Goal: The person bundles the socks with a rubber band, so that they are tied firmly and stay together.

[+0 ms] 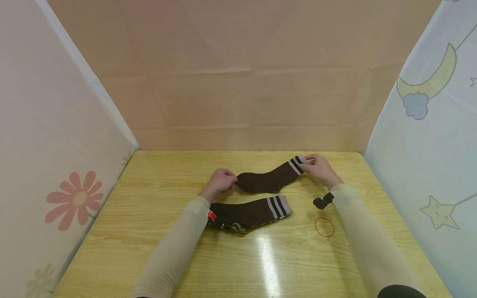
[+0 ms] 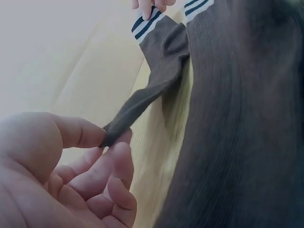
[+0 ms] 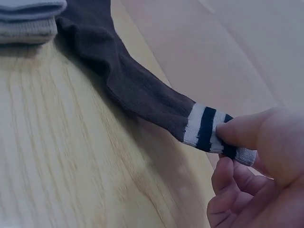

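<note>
Near the back of the table, a dark brown sock (image 1: 266,182) is stretched between both hands, its cuff banded in pale grey and black. My left hand (image 1: 220,181) pinches the toe end between thumb and fingers. At the other end my right hand (image 1: 319,167) pinches the striped cuff. In the right wrist view the cuff end of the held sock (image 3: 152,97) is raised above the wood. A second matching sock (image 1: 249,212) lies flat in front of it, partly covered by my left forearm. Beneath that one, a patterned edge of fabric (image 1: 238,227) sticks out.
A thin red ring like a rubber band (image 1: 325,218) lies on the wooden table (image 1: 290,265) by my right forearm. Fabric walls with printed flowers, moon and stars stand on the left and right. A plain tan sheet (image 1: 246,99) closes off the back.
</note>
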The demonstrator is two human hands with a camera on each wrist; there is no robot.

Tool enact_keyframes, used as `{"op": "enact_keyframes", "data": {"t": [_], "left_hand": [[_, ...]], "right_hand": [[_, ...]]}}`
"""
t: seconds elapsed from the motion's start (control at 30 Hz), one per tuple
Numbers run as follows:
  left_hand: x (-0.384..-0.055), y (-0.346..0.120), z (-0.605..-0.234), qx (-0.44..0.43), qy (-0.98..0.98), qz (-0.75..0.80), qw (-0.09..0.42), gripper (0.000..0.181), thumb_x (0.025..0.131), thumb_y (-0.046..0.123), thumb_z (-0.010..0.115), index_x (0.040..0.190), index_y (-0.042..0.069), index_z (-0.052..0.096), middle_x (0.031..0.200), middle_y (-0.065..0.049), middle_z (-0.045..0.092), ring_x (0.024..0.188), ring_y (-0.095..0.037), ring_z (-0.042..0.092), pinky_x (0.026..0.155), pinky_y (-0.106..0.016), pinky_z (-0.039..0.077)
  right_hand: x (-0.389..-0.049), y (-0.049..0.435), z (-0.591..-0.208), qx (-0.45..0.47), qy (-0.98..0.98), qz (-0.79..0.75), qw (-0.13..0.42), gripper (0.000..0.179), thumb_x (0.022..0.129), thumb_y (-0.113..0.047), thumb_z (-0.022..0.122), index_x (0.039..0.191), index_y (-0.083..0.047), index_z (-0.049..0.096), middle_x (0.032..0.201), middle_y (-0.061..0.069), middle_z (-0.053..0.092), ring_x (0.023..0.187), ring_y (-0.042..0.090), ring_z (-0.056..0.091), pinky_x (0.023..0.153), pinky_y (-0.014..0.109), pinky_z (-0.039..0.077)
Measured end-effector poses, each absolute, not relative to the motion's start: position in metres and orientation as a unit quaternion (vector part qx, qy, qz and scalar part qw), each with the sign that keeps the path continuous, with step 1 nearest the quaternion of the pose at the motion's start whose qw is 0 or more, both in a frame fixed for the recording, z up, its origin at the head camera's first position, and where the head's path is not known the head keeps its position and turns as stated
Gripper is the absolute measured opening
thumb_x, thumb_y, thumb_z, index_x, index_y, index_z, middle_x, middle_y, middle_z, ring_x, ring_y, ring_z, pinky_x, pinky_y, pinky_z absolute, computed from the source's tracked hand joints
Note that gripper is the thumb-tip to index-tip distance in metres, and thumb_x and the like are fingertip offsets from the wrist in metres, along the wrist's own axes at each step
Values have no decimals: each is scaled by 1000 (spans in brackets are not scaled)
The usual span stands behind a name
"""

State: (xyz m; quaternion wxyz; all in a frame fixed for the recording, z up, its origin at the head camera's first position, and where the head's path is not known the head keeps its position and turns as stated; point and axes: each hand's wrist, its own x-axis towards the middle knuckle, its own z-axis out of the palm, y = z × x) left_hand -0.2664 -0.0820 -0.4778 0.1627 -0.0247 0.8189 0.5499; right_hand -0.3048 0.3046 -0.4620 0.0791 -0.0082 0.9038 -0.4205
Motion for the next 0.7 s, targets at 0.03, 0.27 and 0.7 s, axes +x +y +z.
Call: {"op": "enact_keyframes", "data": {"t": [0.03,0.27,0.7], "left_hand": [[-267,-83,-478,-27,817,553,158,16,103,17,65,111,4,71,109,-11,70,84,-22,72,70,-35,53],[-266,-96,-478,-50,813,567,122,25,101,15,63,120,1,74,108,-13,71,82,-21,69,67,-31,51],[-254,-129,-468,-51,816,567,103,27,107,19,61,124,1,72,114,-14,69,85,-22,66,75,-37,55]], "right_hand": [[-304,303,-461,-9,901,-425,82,58,106,-29,65,147,8,46,139,32,54,122,40,57,93,42,53],[-302,293,-461,-22,884,-458,92,60,105,-19,65,150,12,42,130,26,56,110,28,58,90,42,56],[-290,280,-454,-73,872,-476,87,35,107,-30,65,119,3,62,95,4,61,91,30,57,75,40,52]]}}
